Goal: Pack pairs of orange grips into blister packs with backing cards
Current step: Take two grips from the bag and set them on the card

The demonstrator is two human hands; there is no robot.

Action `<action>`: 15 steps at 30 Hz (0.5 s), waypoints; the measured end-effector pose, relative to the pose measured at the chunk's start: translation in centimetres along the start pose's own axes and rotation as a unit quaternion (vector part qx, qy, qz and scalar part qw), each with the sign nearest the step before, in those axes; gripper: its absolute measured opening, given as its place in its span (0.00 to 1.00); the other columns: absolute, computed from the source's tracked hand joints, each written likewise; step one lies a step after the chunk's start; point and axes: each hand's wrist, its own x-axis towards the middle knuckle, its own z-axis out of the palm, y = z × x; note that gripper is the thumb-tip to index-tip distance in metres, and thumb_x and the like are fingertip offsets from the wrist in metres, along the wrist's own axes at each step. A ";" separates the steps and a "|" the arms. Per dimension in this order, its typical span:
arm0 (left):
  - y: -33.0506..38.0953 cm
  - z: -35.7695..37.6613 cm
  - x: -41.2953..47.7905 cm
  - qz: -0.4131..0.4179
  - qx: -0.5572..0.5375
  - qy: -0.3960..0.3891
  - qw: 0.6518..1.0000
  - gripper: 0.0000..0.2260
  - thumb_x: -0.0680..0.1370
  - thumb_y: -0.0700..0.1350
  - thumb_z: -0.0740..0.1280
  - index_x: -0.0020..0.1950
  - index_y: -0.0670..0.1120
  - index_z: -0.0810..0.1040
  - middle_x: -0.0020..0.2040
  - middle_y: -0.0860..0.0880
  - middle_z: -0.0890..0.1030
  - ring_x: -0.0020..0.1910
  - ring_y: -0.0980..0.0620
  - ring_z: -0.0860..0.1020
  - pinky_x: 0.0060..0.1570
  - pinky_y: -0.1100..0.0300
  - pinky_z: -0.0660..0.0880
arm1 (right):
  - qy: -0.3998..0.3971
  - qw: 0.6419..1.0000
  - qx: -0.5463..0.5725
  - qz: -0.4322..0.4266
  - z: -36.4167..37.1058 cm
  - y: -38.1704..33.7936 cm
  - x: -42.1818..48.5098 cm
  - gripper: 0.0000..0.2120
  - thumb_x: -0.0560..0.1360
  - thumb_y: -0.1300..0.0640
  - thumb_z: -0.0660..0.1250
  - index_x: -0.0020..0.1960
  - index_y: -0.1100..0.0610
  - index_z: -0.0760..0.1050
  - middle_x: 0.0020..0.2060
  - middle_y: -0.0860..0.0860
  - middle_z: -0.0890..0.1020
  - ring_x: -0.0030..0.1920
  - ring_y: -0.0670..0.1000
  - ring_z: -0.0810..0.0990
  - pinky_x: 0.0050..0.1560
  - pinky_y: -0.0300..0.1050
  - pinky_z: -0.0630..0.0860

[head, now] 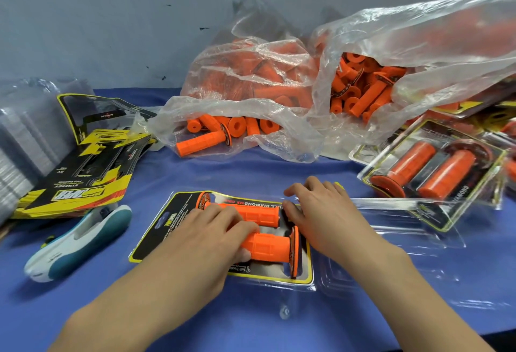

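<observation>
Two orange grips lie side by side on a black-and-yellow backing card (164,228) seated in a clear blister pack (304,286) at the centre of the blue table. The far grip (251,210) has its flange to the left, the near grip (268,245) has its flange to the right. My left hand (206,240) covers the left end of the near grip, fingers over it and thumb under it. My right hand (321,212) rests with spread fingers at the right end of the far grip, fingertips on the card. The pack's clear lid half (391,228) lies open to the right.
Two clear bags (251,78) of loose orange grips (368,92) sit at the back. Backing cards (83,173) and stacked clear blisters (19,139) are piled on the left. A white-and-teal tool (78,240) lies near them. Finished packs (430,167) lie at the right.
</observation>
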 end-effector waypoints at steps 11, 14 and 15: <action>0.2 -0.2 -0.2 -0.040 -0.086 -0.006 0.995 0.18 0.80 0.58 0.53 0.63 0.55 0.76 0.53 0.56 0.77 0.51 0.54 0.77 0.52 0.59 0.72 | 0.033 0.999 0.032 -0.014 -0.1 0.3 -0.1 0.18 0.82 0.43 0.53 0.69 0.45 0.69 0.60 0.49 0.72 0.60 0.54 0.71 0.61 0.48 0.65; -2.3 -1.2 -0.2 -0.128 -0.176 0.040 0.975 0.18 0.81 0.59 0.53 0.65 0.56 0.75 0.55 0.58 0.75 0.56 0.56 0.73 0.57 0.57 0.69 | 0.048 0.998 0.045 -0.020 -0.2 0.4 0.0 0.18 0.82 0.43 0.54 0.69 0.44 0.69 0.58 0.47 0.71 0.59 0.52 0.71 0.60 0.47 0.66; -3.5 -1.4 -0.3 -0.168 -0.189 0.075 0.965 0.16 0.82 0.57 0.56 0.64 0.55 0.76 0.55 0.58 0.76 0.56 0.56 0.73 0.57 0.58 0.68 | 0.054 0.997 0.047 -0.023 -0.2 0.4 0.1 0.17 0.82 0.43 0.55 0.69 0.44 0.69 0.57 0.47 0.71 0.59 0.52 0.71 0.60 0.47 0.66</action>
